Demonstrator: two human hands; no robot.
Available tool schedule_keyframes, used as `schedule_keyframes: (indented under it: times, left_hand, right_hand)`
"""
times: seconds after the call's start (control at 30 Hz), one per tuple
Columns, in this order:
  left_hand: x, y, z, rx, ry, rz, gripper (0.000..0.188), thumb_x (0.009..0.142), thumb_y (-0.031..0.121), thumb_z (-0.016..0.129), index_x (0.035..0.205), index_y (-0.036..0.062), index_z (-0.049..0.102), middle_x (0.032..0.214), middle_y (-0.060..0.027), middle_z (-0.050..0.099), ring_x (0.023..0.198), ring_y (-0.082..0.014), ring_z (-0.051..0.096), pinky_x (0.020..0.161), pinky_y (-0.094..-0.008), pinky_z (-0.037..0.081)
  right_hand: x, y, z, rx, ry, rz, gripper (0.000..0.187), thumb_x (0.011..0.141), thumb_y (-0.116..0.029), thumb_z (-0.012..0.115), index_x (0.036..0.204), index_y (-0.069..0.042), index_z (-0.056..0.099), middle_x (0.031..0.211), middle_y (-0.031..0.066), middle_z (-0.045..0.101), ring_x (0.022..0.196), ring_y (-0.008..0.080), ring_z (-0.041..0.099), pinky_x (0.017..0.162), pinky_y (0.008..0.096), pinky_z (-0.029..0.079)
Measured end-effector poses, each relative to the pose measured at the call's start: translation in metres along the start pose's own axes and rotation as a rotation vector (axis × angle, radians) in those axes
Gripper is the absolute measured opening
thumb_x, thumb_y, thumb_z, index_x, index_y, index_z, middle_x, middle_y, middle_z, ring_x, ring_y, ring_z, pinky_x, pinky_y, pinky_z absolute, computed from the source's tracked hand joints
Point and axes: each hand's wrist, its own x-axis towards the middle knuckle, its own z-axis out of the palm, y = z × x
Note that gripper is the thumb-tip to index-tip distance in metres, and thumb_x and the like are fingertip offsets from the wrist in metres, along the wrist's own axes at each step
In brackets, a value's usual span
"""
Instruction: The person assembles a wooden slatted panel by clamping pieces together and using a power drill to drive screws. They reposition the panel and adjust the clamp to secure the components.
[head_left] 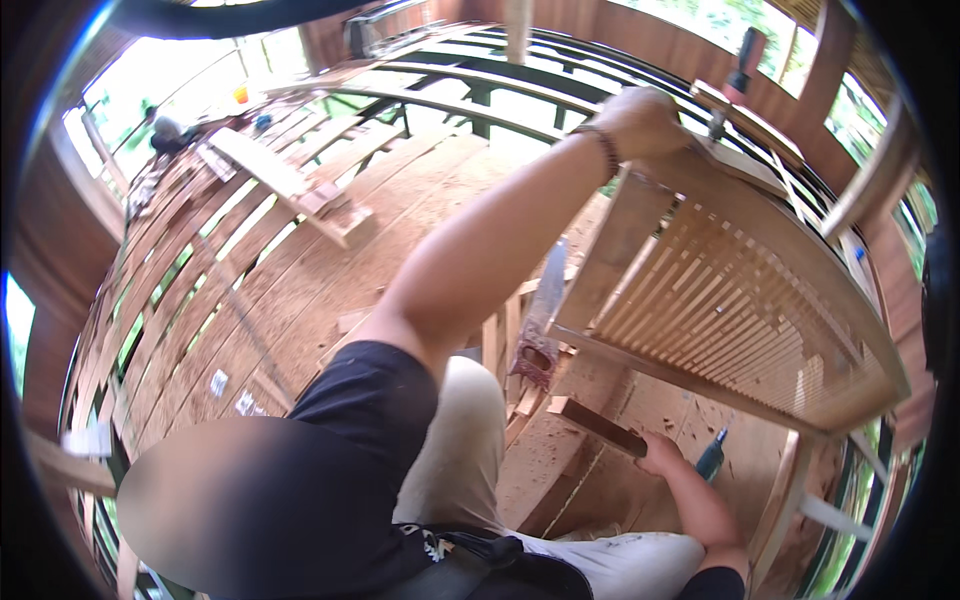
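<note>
My left hand reaches across to the upper corner of a louvered wooden panel and grips its frame; the fingers are partly hidden. The panel stands tilted, with many thin slats between its rails. Low at the right, my right hand is closed around the end of a short wooden block, just below the panel's bottom rail. A handsaw with a brown handle leans beside the panel's left edge. A teal bottle-shaped object lies on the boards right of my right hand.
A red and black tool, perhaps a drill, stands beyond the panel's top. Floorboards with gaps spread to the left, carrying a long plank and small wood pieces. Dark open floor beams lie at the back. Wood chips are scattered by my right hand.
</note>
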Motion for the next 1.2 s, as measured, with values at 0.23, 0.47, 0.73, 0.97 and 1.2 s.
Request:
schedule_keyframes:
  times: [0.23,0.47,0.73,0.97,1.2]
  left_hand:
    - [0.027,-0.012,-0.003,0.220,-0.099,0.155,0.036,0.079,0.036,0.068,0.088,0.0035,0.079,0.089,-0.0198,0.074,0.086,-0.0335,0.071,0.081,-0.0409,0.056]
    - [0.019,-0.012,0.014,0.367,-0.066,0.285,0.029,0.085,0.026,0.062,0.087,0.0018,0.078,0.095,-0.0214,0.074,0.093,-0.0353,0.072,0.083,-0.0431,0.058]
    - [-0.012,-0.012,0.011,-0.020,0.200,-0.041,0.029,0.089,0.022,0.059,0.087,-0.0028,0.074,0.107,-0.0276,0.072,0.102,-0.0413,0.070,0.089,-0.0458,0.057]
    - [-0.050,-0.027,0.021,-1.187,0.413,-0.428,0.025,0.101,0.018,0.061,0.107,-0.0057,0.062,0.095,-0.0141,0.072,0.083,-0.0203,0.072,0.073,-0.0336,0.061]
    - [-0.093,-0.076,0.070,-1.333,0.042,-0.247,0.053,0.107,0.049,0.052,0.127,0.0011,0.063,0.114,-0.0056,0.070,0.098,-0.0134,0.065,0.085,-0.0287,0.051]
  right_hand:
    - [0.001,-0.012,-0.006,0.001,0.017,-0.022,0.056,0.075,-0.023,0.080,0.125,-0.005,0.063,0.125,0.0212,0.066,0.120,0.0387,0.062,0.104,0.0465,0.051]
    - [-0.009,-0.006,-0.010,0.017,0.033,-0.022,0.057,0.075,-0.023,0.079,0.127,-0.004,0.063,0.126,0.0223,0.066,0.121,0.0393,0.062,0.104,0.0460,0.050]
    - [-0.008,0.016,0.005,-0.018,0.094,-0.056,0.065,0.076,-0.025,0.079,0.133,-0.002,0.058,0.129,0.0234,0.065,0.121,0.0397,0.062,0.105,0.0462,0.051]
    - [-0.012,0.001,0.009,-0.048,0.149,-0.001,0.043,0.081,-0.018,0.071,0.122,-0.006,0.065,0.117,0.0236,0.070,0.111,0.0399,0.067,0.096,0.0486,0.054]
    - [0.006,0.012,0.005,-0.013,0.015,-0.234,0.036,0.079,-0.016,0.070,0.115,-0.014,0.072,0.102,0.0174,0.075,0.097,0.0393,0.070,0.085,0.0498,0.056]
